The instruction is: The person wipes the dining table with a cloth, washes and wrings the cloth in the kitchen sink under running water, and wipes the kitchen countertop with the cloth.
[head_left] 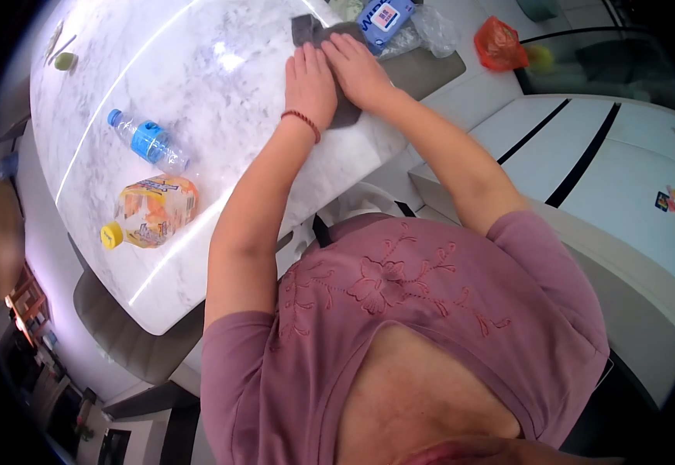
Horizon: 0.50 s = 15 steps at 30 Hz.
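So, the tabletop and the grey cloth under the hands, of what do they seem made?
Tabletop: glossy, perhaps marble or an imitation, given its grey veins and bright reflections. Grey cloth: matt textile, possibly microfibre; it looks bunched and shows no shine.

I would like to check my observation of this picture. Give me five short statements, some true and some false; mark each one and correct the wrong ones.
1. The left hand and right hand both touch the grey cloth. True.
2. The bracelet is on the same arm as the right hand. False: it is on the left hand's arm.
3. The yellow-capped bottle is on the table. True.
4. The blue-labelled bottle is also there. True.
5. The orange bag is on the table. False: this bag is off the table.
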### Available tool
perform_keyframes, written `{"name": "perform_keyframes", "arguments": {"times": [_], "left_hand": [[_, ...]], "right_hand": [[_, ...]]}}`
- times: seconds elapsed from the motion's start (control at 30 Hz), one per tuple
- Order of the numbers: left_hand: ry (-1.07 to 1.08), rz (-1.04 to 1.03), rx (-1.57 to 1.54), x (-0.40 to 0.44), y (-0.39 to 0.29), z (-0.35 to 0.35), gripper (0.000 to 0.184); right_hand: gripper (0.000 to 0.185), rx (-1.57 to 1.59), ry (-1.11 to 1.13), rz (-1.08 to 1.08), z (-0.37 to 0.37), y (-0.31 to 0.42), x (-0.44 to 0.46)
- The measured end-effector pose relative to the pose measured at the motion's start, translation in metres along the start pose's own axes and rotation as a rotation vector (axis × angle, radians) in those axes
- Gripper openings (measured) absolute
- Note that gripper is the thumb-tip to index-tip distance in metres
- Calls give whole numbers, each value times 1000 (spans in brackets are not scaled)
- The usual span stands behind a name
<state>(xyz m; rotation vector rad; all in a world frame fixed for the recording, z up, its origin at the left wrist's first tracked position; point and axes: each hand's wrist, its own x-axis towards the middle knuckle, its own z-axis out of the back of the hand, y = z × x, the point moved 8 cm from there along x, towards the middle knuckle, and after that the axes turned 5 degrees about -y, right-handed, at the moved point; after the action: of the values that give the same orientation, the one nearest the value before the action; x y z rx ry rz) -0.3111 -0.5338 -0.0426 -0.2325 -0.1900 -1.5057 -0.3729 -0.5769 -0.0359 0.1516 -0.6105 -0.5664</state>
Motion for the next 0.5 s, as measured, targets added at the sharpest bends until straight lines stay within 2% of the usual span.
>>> {"name": "perform_keyframes", "arguments": {"times": [0.07, 0.3, 0.4, 0.5], "left_hand": [[-63, -74, 35, -29, -17, 9, 47], [-24, -174, -195, -117, -60, 46, 46], [-67, -190, -290, -123, -61, 54, 44], [-69, -185, -198, -107, -56, 44, 43]], "right_hand": [[41, 32, 1, -6, 15, 13, -21], [40, 65, 57, -70, 62, 69, -100], [38, 61, 68, -63, 62, 74, -101], [37, 70, 79, -28, 52, 64, -82]]}}
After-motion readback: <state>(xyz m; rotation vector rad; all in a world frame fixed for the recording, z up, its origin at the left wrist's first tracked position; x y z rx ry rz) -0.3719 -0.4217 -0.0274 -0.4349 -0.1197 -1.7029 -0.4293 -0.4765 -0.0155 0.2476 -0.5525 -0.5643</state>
